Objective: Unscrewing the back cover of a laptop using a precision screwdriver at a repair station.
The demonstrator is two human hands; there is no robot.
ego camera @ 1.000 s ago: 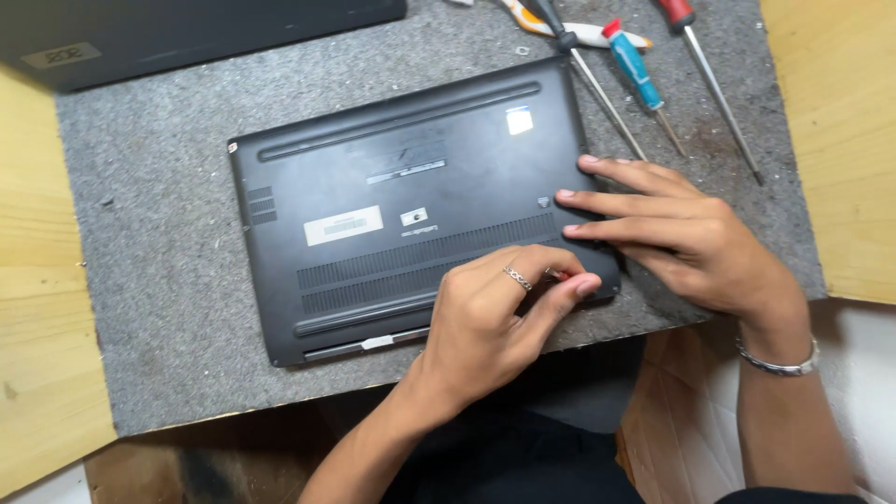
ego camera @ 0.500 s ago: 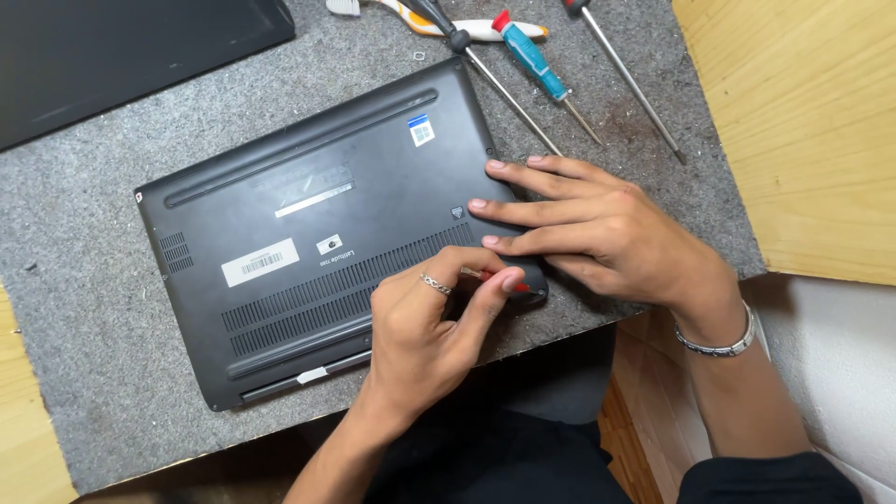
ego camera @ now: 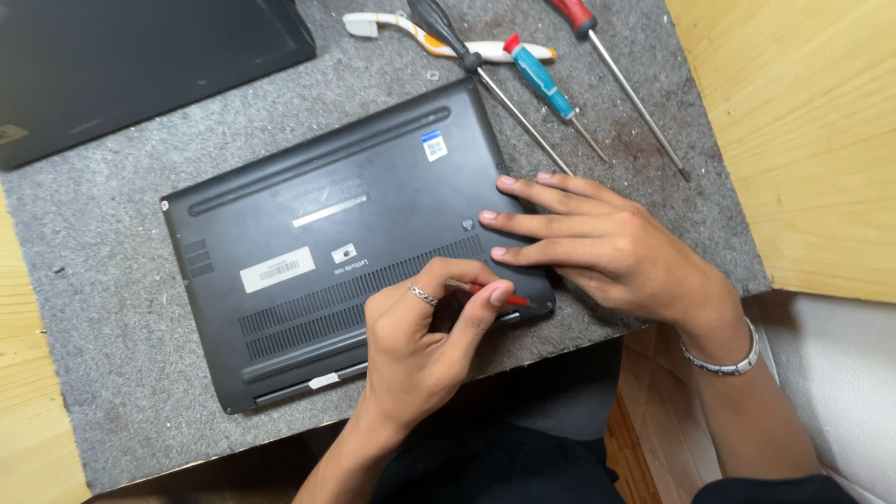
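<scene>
Hidden: tool (ego camera: pixel 495 294) tip, under left hand (ego camera: pixel 425 341)
Laptop (ego camera: pixel 317 252): black, underside up, vents near hand
Left grip: pinching thin red tool
Right hand (ego camera: pixel 607 247): flat, open on laptop corner

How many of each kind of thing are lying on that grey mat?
Laptops: 2, the face-down laptop and a second dark laptop
Long screwdrivers: 3, black-handled, blue-handled, red-handled
Toothbrush: 1
Small red tool, in left hand: 1
Total: 7

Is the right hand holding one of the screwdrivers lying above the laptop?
No, the right hand lies flat on the laptop.
</scene>
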